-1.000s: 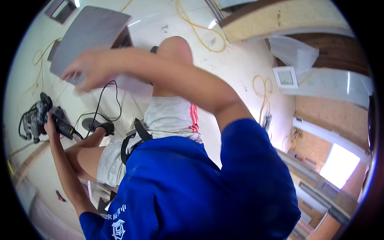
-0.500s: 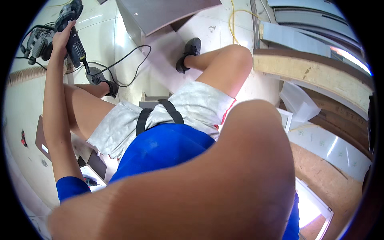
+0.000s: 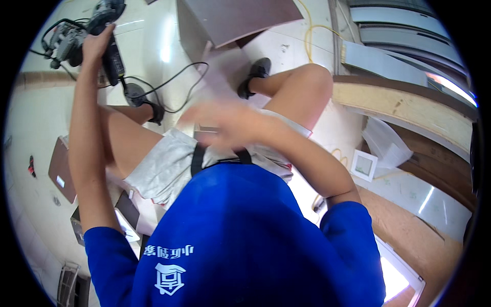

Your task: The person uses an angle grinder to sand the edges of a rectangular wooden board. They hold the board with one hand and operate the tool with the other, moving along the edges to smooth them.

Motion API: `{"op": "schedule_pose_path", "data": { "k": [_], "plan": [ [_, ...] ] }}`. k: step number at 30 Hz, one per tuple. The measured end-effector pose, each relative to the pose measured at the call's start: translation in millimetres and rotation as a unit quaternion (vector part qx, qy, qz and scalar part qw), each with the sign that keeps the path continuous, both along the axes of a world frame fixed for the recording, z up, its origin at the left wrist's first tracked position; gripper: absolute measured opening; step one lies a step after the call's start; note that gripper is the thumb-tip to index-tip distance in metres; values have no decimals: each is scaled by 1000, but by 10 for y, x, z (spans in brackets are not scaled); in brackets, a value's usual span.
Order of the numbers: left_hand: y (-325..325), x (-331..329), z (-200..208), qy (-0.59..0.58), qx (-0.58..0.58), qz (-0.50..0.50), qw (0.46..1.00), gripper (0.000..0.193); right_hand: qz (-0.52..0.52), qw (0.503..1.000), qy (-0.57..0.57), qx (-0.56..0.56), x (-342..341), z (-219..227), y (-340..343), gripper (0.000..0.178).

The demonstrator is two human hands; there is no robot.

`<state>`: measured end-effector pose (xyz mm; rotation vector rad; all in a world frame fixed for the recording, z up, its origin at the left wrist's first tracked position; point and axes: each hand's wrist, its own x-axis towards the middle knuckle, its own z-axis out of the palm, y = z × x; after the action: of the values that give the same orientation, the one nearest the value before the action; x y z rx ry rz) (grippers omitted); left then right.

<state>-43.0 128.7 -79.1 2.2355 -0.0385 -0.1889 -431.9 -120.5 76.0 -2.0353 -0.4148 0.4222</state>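
Observation:
At the upper left, my left hand (image 3: 97, 45) is wrapped round the black body of an angle grinder (image 3: 113, 64), whose round head points toward the far edge of the view. A black cord (image 3: 192, 97) leaves the grinder's near end and loops over the floor by my left shoe. Over my lap, my right hand (image 3: 222, 123) is smeared by motion, so its fingers do not show clearly. No object can be made out in it.
Beside the grinder stands a grey power tool (image 3: 66, 43). A brown cabinet panel (image 3: 240, 20) lies ahead, with a yellow hose (image 3: 309, 41) to its right. Long boards (image 3: 404, 100) and a plastic sheet (image 3: 384, 146) fill the right side. A red-handled tool (image 3: 31, 166) rests far left.
My right arm has swung down from close in front of the camera to over my lap. The left hand still holds the grinder. The whole view has shifted slightly.

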Motion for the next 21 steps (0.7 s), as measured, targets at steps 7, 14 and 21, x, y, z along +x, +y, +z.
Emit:
{"op": "schedule_pose_path", "data": {
  "k": [7,14,21],
  "plan": [
    [-82,-168,145,90,-88,49,991,60,-156,856,-298,-393,881,-718,-1970,87],
    [-33,-259,169,47,-26,59,997,59,-66,833,-320,-446,1233,-868,-2084,94],
    [8,-322,384,71,-84,81,991,57,-119,811,-310,-482,1307,-935,-1812,95]
  ]
}}
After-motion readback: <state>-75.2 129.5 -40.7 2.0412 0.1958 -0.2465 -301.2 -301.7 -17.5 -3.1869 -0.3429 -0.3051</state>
